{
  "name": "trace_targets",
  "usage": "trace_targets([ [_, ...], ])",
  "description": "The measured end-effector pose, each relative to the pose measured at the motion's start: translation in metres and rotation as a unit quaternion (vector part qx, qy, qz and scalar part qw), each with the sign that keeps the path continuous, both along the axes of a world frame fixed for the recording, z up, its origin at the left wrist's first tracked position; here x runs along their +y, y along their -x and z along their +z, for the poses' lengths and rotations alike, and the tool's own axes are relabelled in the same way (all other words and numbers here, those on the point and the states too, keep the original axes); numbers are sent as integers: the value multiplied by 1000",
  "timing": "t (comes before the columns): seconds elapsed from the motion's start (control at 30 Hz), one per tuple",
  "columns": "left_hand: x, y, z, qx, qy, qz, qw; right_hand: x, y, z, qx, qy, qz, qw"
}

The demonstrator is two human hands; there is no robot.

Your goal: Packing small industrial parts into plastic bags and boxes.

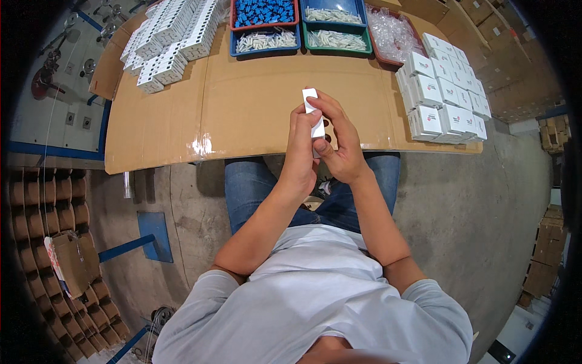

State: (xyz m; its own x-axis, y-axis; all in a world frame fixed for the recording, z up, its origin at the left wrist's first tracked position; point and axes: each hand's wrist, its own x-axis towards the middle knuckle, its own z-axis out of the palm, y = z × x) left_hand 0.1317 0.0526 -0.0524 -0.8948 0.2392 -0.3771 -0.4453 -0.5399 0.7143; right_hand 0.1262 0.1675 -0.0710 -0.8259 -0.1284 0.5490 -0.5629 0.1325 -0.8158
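A small white box (pixel 313 115) stands on end between my two hands, just past the near edge of the cardboard-covered table (pixel 254 115). My left hand (pixel 298 142) is closed around its left side, the thumb lying along it. From the right, my right hand (pixel 343 145) grips the same box, with a finger bent over near its top and the thumb low on it. The lower part of the box is largely hidden by my fingers. I cannot see whether its bottom end is open or closed.
White boxes are stacked at far left (pixel 176 42) and right (pixel 448 100). Along the back stand a red tray (pixel 267 26) of blue parts, a blue tray (pixel 265 52) and a green tray (pixel 339 53) of small white pieces, and a tray of clear plastic pieces (pixel 394 36).
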Motion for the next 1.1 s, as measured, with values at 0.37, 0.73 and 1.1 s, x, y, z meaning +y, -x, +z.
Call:
trace_targets([
  [0.37,0,-3,2,27,49,4,998,1,-4,0,13,-31,-14,999],
  [0.73,19,-17,4,62,31,51,996,-9,-9,-20,91,-24,-69,993],
  [1.1,20,-22,-8,111,91,54,988,-12,-17,-18,117,-33,-80,989],
])
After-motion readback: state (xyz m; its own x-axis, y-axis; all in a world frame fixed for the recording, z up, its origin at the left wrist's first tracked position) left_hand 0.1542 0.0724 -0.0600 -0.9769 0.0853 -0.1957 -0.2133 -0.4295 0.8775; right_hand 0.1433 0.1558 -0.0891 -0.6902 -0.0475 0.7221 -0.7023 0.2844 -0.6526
